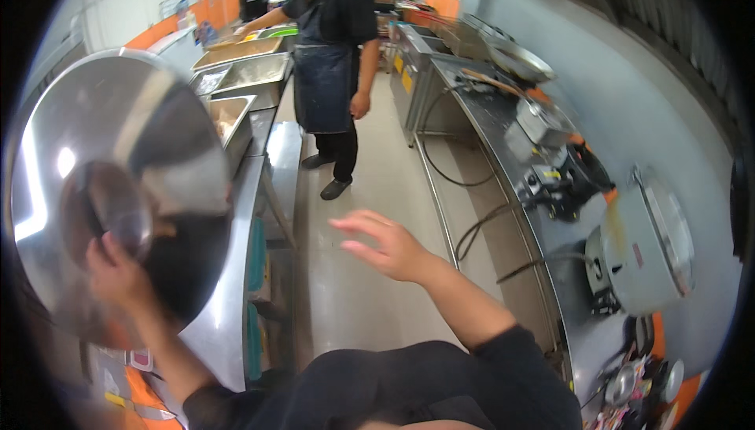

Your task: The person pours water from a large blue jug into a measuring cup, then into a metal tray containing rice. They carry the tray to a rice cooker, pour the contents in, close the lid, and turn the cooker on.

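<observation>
A large, round, shiny metal pot lid [183, 176] stands tilted up on the left side of the head view. My left hand [121, 273] grips the dark handle [91, 200] at its centre. Over the aisle floor, my right hand [383, 247] is raised in mid-air, fingers apart, holding nothing. Below the lid runs a stainless steel counter [227, 312]. Whatever lies directly behind the lid is hidden.
A person in a dark apron [324, 88] stands ahead in the aisle, one arm over several food pans [253, 73]. Along the right counter are a large metal pot [637, 253], burners [551, 191] and a wok [519, 61]. A knife [147, 411] lies lower left; hoses [460, 179] hang into the aisle.
</observation>
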The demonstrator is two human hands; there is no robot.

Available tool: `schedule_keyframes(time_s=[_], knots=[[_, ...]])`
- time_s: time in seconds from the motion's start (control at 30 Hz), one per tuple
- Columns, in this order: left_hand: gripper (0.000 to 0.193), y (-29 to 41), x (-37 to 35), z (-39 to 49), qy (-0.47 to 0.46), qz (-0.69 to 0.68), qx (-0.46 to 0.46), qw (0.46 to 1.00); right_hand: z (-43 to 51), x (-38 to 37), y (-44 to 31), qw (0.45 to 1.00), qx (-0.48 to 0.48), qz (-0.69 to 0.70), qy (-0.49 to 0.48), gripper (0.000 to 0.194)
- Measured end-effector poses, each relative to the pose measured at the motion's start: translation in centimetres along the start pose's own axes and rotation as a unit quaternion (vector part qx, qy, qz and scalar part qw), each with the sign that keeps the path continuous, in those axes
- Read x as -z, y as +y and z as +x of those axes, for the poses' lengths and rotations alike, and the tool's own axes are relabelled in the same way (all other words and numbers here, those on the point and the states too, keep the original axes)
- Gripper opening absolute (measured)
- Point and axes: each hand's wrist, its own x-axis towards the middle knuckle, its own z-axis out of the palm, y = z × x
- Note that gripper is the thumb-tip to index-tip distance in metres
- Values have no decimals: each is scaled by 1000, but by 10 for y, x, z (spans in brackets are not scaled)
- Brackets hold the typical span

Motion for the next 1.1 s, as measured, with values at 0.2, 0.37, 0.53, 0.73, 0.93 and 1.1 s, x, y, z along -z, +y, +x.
schedule_keyframes(time_s=[0.2, 0.37, 0.53, 0.73, 0.93, 1.1], knots=[[25, 270, 49, -122, -19, -281, -171, 944, -18, 58, -71, 935, 98, -181, 289, 56], [26, 448, 133, -192, 51, -466, -229, 853, -115, 171, -83, 847, 13, -295, 443, 54], [34, 592, 223, -191, 34, -655, -309, 689, -191, 307, -111, 684, 69, -440, 578, 52], [38, 642, 296, -187, -72, -820, -350, 447, -255, 498, -201, 463, -26, -558, 688, 49], [29, 620, 219, -327, -604, -672, -413, 111, -355, 620, -276, 323, -44, -750, 575, 39], [30, 508, 80, -557, -887, -327, -250, 208, -417, 666, -278, 383, -167, -773, 477, 34]])
